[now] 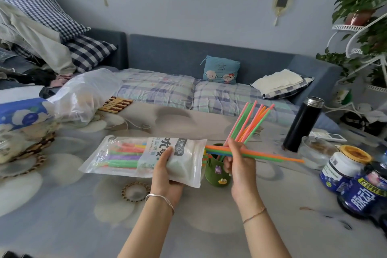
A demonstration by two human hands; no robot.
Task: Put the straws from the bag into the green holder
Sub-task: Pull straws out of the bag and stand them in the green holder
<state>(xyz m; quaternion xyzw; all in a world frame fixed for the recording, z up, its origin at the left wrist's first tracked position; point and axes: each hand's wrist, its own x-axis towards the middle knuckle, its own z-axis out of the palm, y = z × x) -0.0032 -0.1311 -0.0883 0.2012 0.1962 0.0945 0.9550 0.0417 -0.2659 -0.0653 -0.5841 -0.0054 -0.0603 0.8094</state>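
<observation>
My left hand (pixel 167 165) grips the open end of the clear and white straw bag (pixel 129 155), which lies flat with several coloured straws inside. My right hand (pixel 240 165) is closed on a few orange and green straws (pixel 272 156) that stick out horizontally from the bag's mouth toward the right. The green holder (pixel 215 176), with small frog and purple charms, stands between my hands, partly hidden by my right hand. Several pink, green and orange straws (pixel 249 121) lean out of the holder, up and to the right.
A black thermos (pixel 301 123) stands to the right, with a glass jar (pixel 314 151), a white bottle with an orange lid (pixel 343 165) and a dark blue bottle (pixel 364 192) near the table's right edge. A crumpled plastic bag (pixel 83 94) lies at the back left. A sofa runs behind the table.
</observation>
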